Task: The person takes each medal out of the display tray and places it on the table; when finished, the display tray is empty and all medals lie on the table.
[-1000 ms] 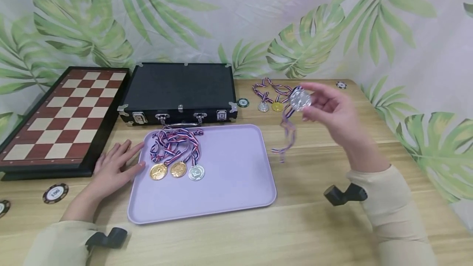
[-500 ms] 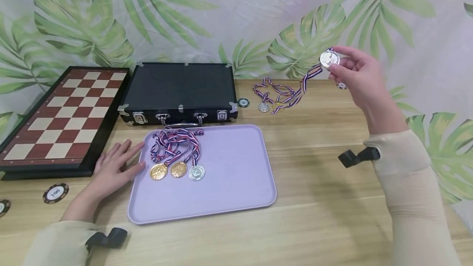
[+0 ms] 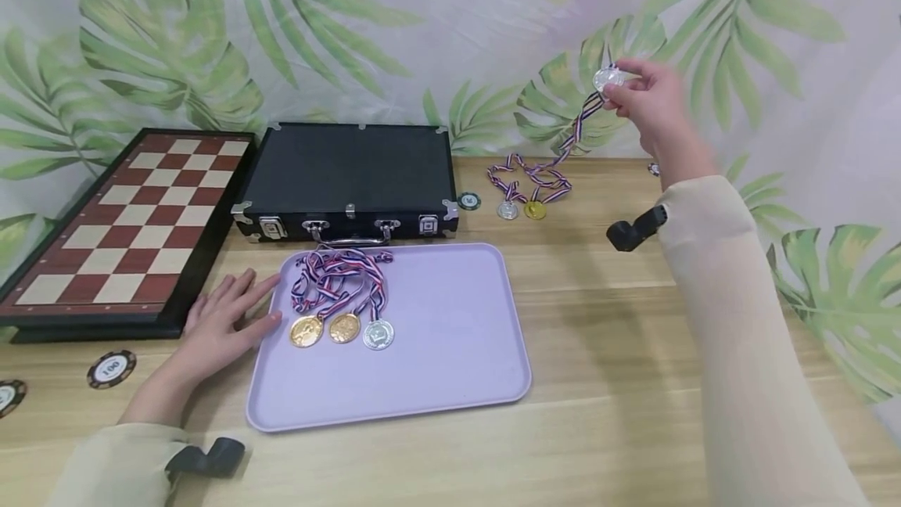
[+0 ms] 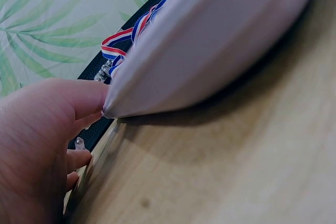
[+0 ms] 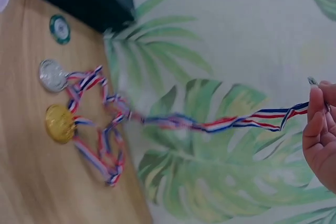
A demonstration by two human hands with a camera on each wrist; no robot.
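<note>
My right hand (image 3: 651, 100) pinches a silver medal (image 3: 607, 79) between thumb and fingers, raised high in front of the backdrop. Its striped ribbon (image 5: 220, 124) dangles toward the ribbons of a silver medal (image 3: 507, 210) and a gold medal (image 3: 535, 210) at the table's back edge. At the left, my left hand (image 3: 224, 331) has its fingers spread, with thumb and index tip at the rim of a lilac tray (image 3: 450, 374). Two gold-coloured medals (image 3: 306, 331) and a silver one (image 3: 378, 334) lie in a row on the tray, their ribbons (image 3: 345, 272) bunched above them.
Behind the tray stands a black case (image 3: 352, 170) with metal latches. A chessboard (image 3: 141, 217) lies at the left. Poker chips lie about: one (image 3: 111, 368) near my left wrist, a green one (image 3: 468, 200) beside the case. A leaf-patterned cloth (image 3: 493, 45) backs the table.
My right hand has lifted the silver medal up and away, first rightward, then slightly back left. Its ribbon now trails down to the back of the table. My left hand stays at the tray.
</note>
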